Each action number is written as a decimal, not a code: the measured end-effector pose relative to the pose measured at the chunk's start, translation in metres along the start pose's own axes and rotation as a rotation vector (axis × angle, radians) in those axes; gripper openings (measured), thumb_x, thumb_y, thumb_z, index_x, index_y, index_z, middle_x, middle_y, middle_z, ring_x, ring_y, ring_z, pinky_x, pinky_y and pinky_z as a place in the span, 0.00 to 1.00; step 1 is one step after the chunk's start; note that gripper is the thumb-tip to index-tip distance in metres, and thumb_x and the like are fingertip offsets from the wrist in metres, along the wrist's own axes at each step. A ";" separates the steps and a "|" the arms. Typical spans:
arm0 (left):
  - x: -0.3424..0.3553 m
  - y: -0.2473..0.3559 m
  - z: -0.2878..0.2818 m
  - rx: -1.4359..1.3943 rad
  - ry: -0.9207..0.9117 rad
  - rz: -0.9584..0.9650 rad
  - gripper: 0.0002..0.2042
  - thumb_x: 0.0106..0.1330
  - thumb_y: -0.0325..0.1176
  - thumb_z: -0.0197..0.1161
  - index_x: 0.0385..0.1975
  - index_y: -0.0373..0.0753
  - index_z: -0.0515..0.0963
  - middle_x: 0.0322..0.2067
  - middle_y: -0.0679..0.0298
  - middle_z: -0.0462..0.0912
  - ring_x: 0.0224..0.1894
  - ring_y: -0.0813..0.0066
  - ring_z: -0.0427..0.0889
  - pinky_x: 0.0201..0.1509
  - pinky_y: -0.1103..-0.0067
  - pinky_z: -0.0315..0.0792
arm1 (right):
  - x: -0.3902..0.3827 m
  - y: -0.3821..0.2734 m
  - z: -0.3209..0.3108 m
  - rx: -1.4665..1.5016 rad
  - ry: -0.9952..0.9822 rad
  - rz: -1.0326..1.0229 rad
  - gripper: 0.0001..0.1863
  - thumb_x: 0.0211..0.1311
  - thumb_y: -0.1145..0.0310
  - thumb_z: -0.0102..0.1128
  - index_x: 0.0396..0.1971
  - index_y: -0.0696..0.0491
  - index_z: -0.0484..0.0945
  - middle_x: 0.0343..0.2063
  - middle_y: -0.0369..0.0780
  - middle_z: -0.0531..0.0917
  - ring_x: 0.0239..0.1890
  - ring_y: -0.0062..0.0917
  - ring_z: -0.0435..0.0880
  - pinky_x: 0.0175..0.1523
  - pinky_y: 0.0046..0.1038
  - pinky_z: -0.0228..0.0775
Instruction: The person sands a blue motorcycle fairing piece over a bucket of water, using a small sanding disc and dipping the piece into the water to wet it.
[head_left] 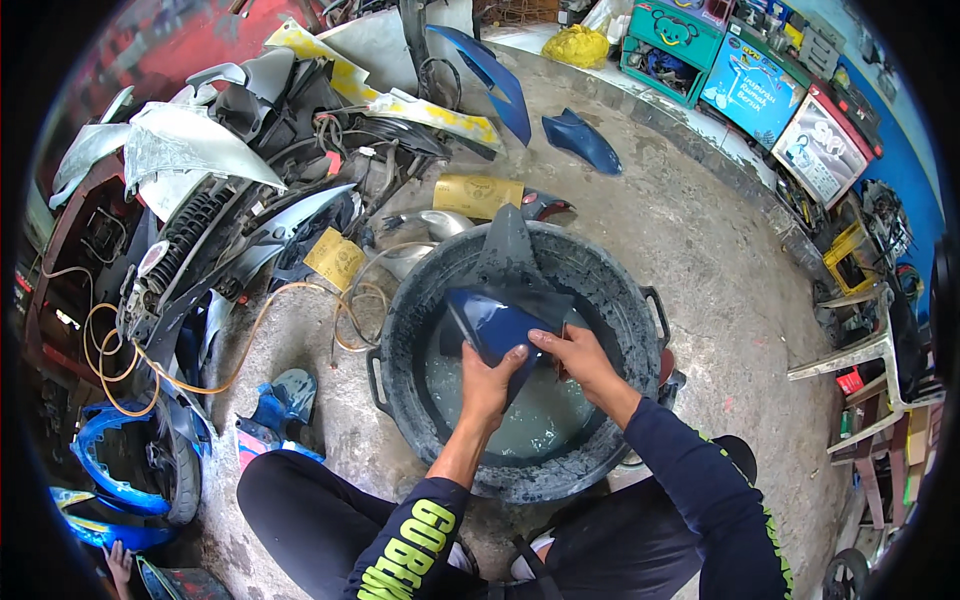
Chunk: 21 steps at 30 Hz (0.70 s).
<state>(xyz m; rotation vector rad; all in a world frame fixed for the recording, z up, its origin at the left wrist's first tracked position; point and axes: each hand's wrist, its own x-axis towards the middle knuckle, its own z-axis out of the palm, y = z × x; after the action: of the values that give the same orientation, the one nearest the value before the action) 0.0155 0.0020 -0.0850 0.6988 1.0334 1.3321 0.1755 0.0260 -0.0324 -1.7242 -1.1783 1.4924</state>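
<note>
A glossy dark blue plastic body panel (492, 318), like a motorcycle fairing piece, is held tilted above a round black tub (400, 420). My left hand (486, 386) grips its lower edge, thumb on top. On its right side my right hand (582, 362) is closed, thumb pressed on the blue face; what its hidden fingers touch underneath cannot be seen. Murky grey water (545, 415) lies in the tub below. Behind the held piece, a dark grey pointed panel (508, 245) leans against the tub's far wall.
Yellow sandpaper-like sheets (478, 195) (335, 257) and an orange hose (255, 345) lie beside the tub. Motorcycle parts (190, 145) pile up at left. Blue panels (582, 140) rest on the concrete farther off. At lower left is another person's hand (119, 563); a chair (870, 350) stands right.
</note>
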 end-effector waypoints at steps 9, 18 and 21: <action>0.003 0.018 -0.004 -0.028 -0.259 0.062 0.33 0.63 0.25 0.70 0.65 0.34 0.58 0.59 0.56 0.72 0.60 0.70 0.73 0.66 0.73 0.70 | 0.002 -0.002 -0.004 0.379 -0.125 -0.260 0.19 0.65 0.64 0.70 0.50 0.59 0.80 0.42 0.37 0.85 0.42 0.19 0.82 0.49 0.24 0.75; -0.003 0.022 0.018 -0.066 -0.069 -0.025 0.32 0.63 0.26 0.73 0.62 0.36 0.61 0.55 0.56 0.76 0.58 0.67 0.78 0.62 0.70 0.75 | -0.002 -0.006 0.001 0.223 -0.072 -0.379 0.18 0.66 0.63 0.69 0.50 0.58 0.80 0.43 0.36 0.85 0.43 0.17 0.81 0.50 0.24 0.74; -0.002 0.023 0.015 0.034 -0.065 0.004 0.32 0.63 0.28 0.74 0.62 0.36 0.61 0.55 0.55 0.76 0.57 0.67 0.78 0.62 0.70 0.75 | -0.004 -0.004 0.002 0.324 -0.102 -0.353 0.17 0.66 0.63 0.69 0.50 0.55 0.79 0.40 0.33 0.84 0.41 0.17 0.81 0.48 0.23 0.74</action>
<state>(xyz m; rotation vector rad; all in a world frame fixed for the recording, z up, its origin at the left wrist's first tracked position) 0.0191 0.0053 -0.0578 0.7657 1.0044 1.2898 0.1731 0.0237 -0.0275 -1.1713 -1.1461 1.4674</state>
